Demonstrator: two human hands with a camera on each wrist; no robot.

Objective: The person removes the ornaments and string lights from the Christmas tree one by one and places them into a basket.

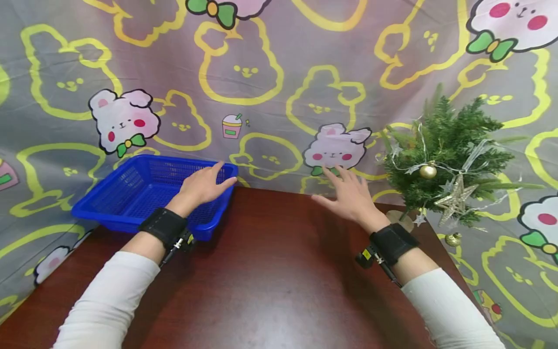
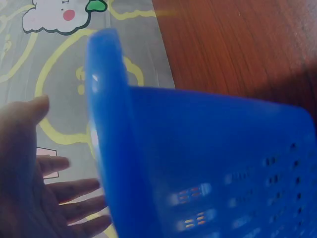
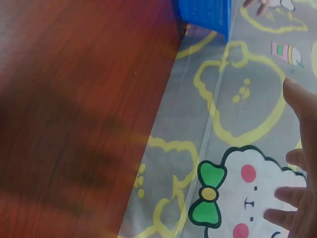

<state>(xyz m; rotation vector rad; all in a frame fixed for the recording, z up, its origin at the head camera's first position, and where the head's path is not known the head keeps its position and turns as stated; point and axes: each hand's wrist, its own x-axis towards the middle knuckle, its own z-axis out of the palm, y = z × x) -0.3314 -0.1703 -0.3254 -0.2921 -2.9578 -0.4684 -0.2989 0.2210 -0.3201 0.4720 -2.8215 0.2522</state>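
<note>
Blue plastic, pierced with rows of small slots, forms the basket (image 1: 111, 224), which sits at the far left of the table (image 1: 270, 271), close against the cloth (image 1: 257, 48). Over its right end reaches the left hand (image 1: 199, 186), fingers straight and slightly spread, thumb held apart and pointing right. From where I stand I can't tell whether any part of that hand touches the rim.

Well to the right, the right hand (image 1: 350, 196) is held out above the far part of the table, its fingers spread and its thumb pointing left. Nearest to it, further right, is the tree (image 1: 457, 121), green and bushy, at the table's far right corner. A gold star (image 1: 455, 198) hangs on its near side, with one gold bauble (image 1: 428, 171) above and to the left, and another lower down.

Each wrist wears a black strap with a small device fixed to it, and white sleeves (image 1: 104, 295) cover both forearms. The table is dark reddish brown and glossy, catching a pale glare on its near part. Behind everything hangs the grey cloth, printed with yellow outlines and white rabbit faces with green bows.
</note>
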